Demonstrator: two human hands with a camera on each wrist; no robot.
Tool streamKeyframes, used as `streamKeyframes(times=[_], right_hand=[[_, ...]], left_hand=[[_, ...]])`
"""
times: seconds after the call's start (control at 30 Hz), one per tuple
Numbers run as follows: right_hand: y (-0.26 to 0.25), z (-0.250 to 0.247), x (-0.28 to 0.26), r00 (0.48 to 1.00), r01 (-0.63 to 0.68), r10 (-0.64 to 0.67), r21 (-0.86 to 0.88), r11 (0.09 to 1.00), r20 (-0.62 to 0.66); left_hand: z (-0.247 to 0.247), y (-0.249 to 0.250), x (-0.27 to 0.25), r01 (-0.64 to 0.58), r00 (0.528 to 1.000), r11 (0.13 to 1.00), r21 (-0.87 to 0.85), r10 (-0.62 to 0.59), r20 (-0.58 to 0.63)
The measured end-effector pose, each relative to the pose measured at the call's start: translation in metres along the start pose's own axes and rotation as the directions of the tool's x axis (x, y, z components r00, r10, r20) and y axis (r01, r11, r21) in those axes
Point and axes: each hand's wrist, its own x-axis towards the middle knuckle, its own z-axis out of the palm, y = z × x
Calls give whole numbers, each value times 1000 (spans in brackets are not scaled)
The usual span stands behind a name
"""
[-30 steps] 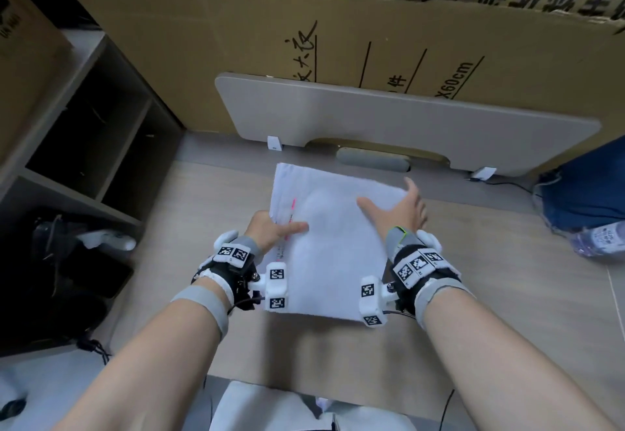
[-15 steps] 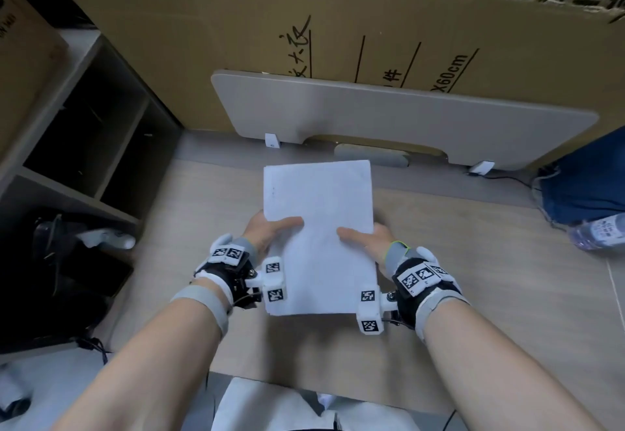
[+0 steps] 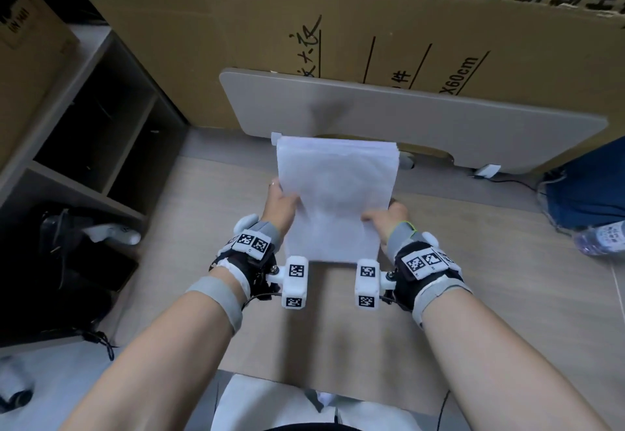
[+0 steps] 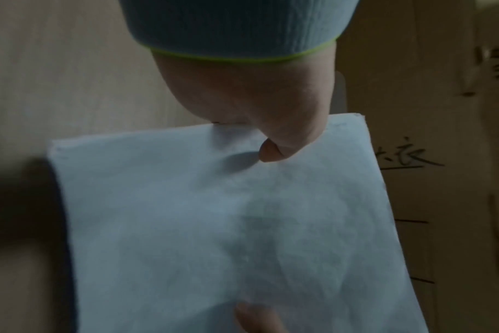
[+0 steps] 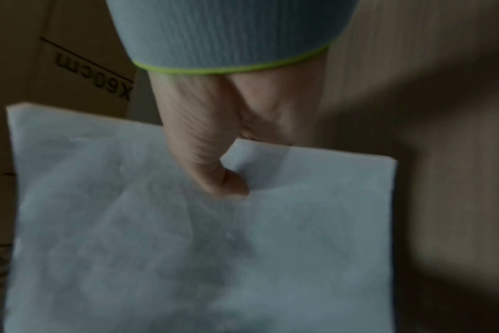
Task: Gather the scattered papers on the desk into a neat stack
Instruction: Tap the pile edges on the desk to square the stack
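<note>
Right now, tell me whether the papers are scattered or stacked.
Stacked: the papers form one squared bundle, layered edges showing at its far end, gripped by the left hand and right hand.

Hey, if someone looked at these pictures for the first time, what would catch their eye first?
The white stack of papers at the centre, lifted on end above the wooden desk, draws the eye first. The left hand and right hand grip its side edges, thumbs on the front sheet. Behind it a big cardboard sheet with handwritten marks fills the background.
</note>
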Motion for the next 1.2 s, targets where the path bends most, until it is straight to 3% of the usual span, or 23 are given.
streamKeyframes(times=[0.1,0.2,0.3,0.4,0.6,0.7,0.8,0.87,1.03,1.13,1.2], right_hand=[[-26,0,5,994,41,-36,48,998,-106],[-37,4,-2,985,90,-73,100,991,-158],[-29,3,-9,987,110,-104,43,993,-123],[-17,-4,-6,997,31,-33,-20,999,-68],[27,-10,-5,968,-154,177,-138,978,176],[59,-10,-2,960,-182,211,-161,970,183],[96,-5,6,953,-221,267,-277,935,143],[115,-2,6,936,-269,329,-353,896,124],[154,5,8,923,-297,373,-445,845,93],[152,3,11,935,-301,351,-421,856,45],[150,1,15,942,-293,333,-404,866,30]], left_hand=[[7,21,1,-114,993,989,-92,110,-40],[14,25,-3,-142,989,982,-126,135,-64],[12,18,-7,-112,991,987,-117,102,-83],[0,9,-8,-65,998,998,-10,65,-21],[-17,-24,-10,246,968,967,59,-248,23],[-22,-68,-10,375,915,922,95,-385,124],[-23,-137,3,473,843,814,338,-529,93],[-19,-146,-10,502,828,760,413,-560,23],[-11,-148,-21,466,875,782,413,-477,-84],[-16,-148,-19,523,834,774,358,-551,-26],[-20,-147,-21,546,786,718,431,-618,34]])
